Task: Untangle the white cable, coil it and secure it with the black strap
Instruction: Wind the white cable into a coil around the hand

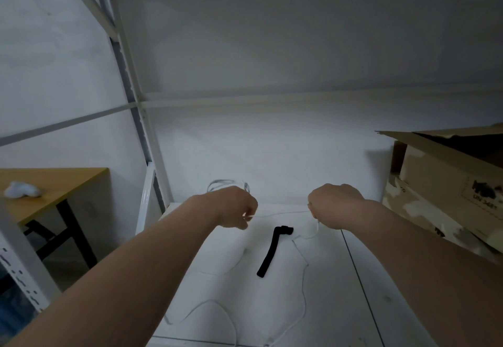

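White cable (283, 213), thin, round-section: head view shows one short span stretched nearly straight in the air between both hands, above the shelf.

1. L hand (236, 208): seen from the back, wrist raised. Its fingers are curled in and pinch the cable at the span's L end. Behind this hand we see several cable loops (226, 183) standing up past the knuckles. How they are held we cannot tell.
2. R hand (334, 205): also seen from the back, with its fingers curled into a fist around the cable at the span's R end. Slack drops from under this hand to the shelf.
3. Slack routing: from the R hand the cable bends close to the far end of the strap, then runs toward us along the strap's R side. A second loose loop lies near the shelf's front-L edge.
4. Black fabric strap (269, 251): lies flat on the white shelf board (353, 292), below the stretched span, with its far end folded over. Neither hand touches it.

Surroundings, same view: a brown cardboard box (449, 183) sits at R on the shelf. A white metal rack upright (128, 74) stands at L. Beyond it is a wood-top table (54, 183) w/ black legs, carrying a white crumpled wad (21, 189).
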A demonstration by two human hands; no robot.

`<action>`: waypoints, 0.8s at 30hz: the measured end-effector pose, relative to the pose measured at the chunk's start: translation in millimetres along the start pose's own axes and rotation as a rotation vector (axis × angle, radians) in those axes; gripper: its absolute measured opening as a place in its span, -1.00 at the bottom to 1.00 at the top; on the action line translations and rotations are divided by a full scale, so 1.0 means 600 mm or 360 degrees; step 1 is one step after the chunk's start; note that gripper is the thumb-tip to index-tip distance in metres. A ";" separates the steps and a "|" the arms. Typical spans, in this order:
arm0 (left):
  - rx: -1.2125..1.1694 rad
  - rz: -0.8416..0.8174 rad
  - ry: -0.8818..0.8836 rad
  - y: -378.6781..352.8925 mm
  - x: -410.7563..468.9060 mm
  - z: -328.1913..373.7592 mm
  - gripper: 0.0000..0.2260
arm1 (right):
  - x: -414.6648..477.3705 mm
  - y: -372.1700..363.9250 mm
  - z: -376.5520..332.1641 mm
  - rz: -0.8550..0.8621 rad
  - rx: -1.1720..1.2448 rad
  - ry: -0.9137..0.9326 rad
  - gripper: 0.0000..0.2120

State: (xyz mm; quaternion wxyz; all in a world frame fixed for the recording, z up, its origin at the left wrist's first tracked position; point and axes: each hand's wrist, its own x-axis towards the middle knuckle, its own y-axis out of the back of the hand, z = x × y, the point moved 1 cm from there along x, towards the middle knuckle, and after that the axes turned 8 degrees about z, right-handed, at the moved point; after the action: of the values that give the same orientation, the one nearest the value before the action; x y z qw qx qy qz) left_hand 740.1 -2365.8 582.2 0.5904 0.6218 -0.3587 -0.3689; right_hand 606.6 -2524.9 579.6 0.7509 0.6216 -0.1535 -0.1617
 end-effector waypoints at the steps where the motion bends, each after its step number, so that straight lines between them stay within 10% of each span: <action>1: -0.0125 -0.0049 0.0024 0.000 0.001 0.001 -0.92 | -0.002 0.002 -0.004 0.0016 -0.0057 -0.0012 -0.77; 4: -0.0833 -0.0205 0.0108 0.011 -0.004 0.013 -0.94 | -0.005 0.006 -0.011 0.0121 0.0009 0.0117 -0.68; 7: -0.1463 -0.0276 0.0152 0.026 -0.011 0.024 -0.94 | -0.014 0.016 -0.031 0.0076 0.0849 0.0269 -0.60; 14: -0.1835 -0.0187 0.0311 0.046 -0.016 0.008 -0.91 | -0.028 0.039 -0.042 -0.0290 0.1841 0.0250 -0.91; 24: -0.2769 -0.0457 -0.0135 0.058 -0.037 0.029 -0.63 | -0.002 0.051 -0.043 0.0501 0.2204 0.0157 -0.91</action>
State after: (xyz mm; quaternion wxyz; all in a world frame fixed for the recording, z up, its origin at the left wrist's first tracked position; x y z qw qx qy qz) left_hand 714.2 -2355.9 617.1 0.7887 -0.0232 0.1092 -0.6045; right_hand 618.0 -2496.0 604.9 0.2038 0.9330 -0.2747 0.1118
